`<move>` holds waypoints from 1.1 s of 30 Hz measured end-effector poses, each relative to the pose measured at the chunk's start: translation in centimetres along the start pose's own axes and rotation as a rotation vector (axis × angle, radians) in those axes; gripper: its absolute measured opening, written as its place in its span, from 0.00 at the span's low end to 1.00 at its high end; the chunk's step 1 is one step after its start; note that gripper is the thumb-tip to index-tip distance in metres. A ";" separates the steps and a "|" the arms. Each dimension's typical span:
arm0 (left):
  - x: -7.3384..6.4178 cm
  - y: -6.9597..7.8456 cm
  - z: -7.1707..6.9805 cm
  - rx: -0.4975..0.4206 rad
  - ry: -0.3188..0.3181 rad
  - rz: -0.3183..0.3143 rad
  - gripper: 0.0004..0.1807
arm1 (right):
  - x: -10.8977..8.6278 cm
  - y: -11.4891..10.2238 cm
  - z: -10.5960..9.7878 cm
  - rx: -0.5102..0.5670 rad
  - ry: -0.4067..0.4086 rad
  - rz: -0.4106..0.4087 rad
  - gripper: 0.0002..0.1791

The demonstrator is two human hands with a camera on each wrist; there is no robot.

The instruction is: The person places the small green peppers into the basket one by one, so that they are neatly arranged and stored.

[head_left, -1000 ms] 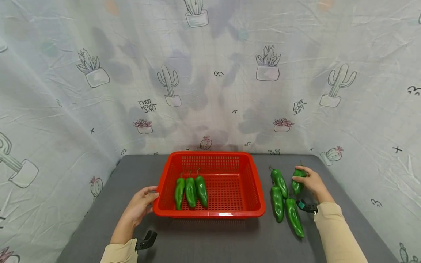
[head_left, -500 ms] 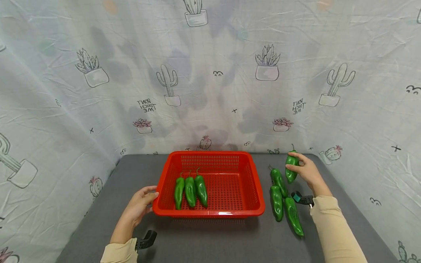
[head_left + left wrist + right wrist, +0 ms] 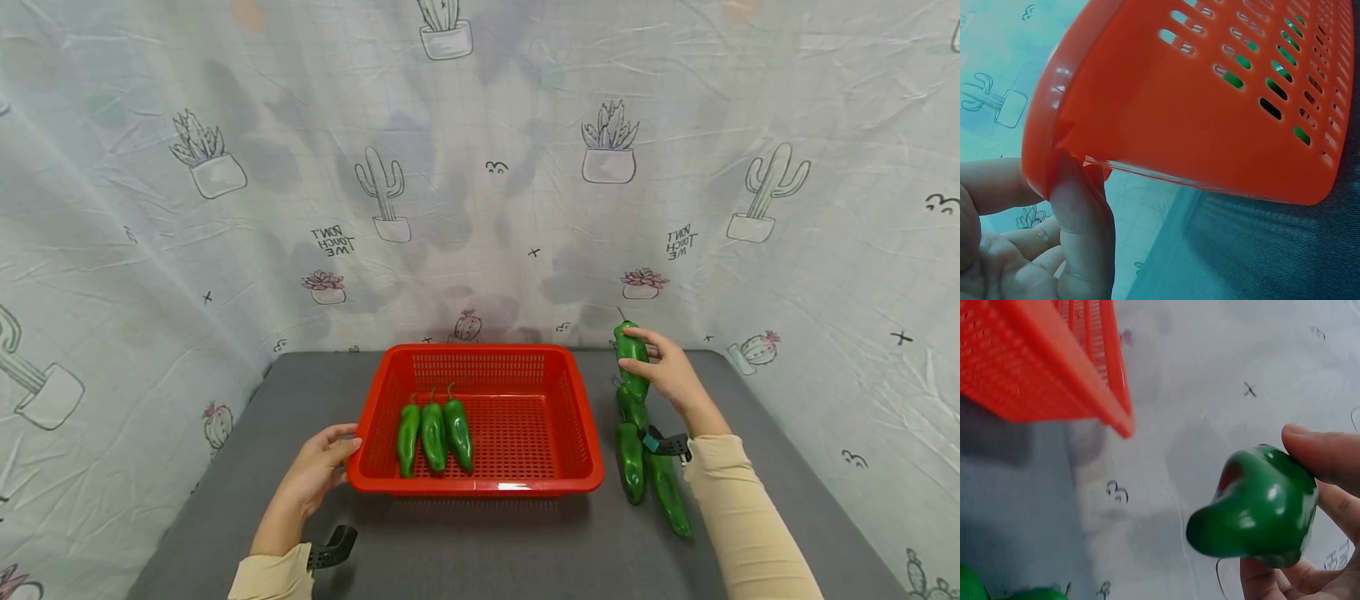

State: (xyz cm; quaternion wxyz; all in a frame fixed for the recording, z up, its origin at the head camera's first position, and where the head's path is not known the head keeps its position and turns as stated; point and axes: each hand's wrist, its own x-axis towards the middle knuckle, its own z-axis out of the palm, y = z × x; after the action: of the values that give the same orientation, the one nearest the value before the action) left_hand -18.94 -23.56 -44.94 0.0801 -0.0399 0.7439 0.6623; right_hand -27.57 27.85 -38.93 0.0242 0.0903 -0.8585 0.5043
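My right hand (image 3: 668, 371) pinches a green chili pepper (image 3: 631, 354) between thumb and fingers, stem up, at the right of the basket. In the right wrist view that same green pepper (image 3: 1260, 509) hangs above the table with its tip toward the camera. My left hand (image 3: 318, 467) grips the left rim of the red plastic basket (image 3: 480, 487); the left wrist view has its thumb and finger (image 3: 1085, 231) pinching the rim corner. Inside the basket, three green peppers (image 3: 434, 437) lie side by side in the left half.
Right of the basket, more green peppers lie on the grey table (image 3: 495, 550), among them one green pepper (image 3: 631, 462) near the basket and another (image 3: 670, 496), partly hidden by the wrist strap (image 3: 666, 443). A cactus-print curtain (image 3: 480, 208) stands behind the table.
My right hand has lifted the pepper and carried it left toward the basket, over the loose peppers. My left hand stays on the basket rim, and the basket has not moved.
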 end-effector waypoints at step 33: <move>0.1 -0.2 0.0 0.021 0.010 -0.019 0.26 | 2.9 -5.8 11.5 0.212 -0.196 -0.103 0.30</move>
State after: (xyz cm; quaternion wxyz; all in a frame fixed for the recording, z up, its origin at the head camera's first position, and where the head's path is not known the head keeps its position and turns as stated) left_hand -19.01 -23.62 -45.13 0.0830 -0.0497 0.7507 0.6535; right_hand -28.80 14.72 -39.18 -0.0434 0.1851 -0.7929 0.5790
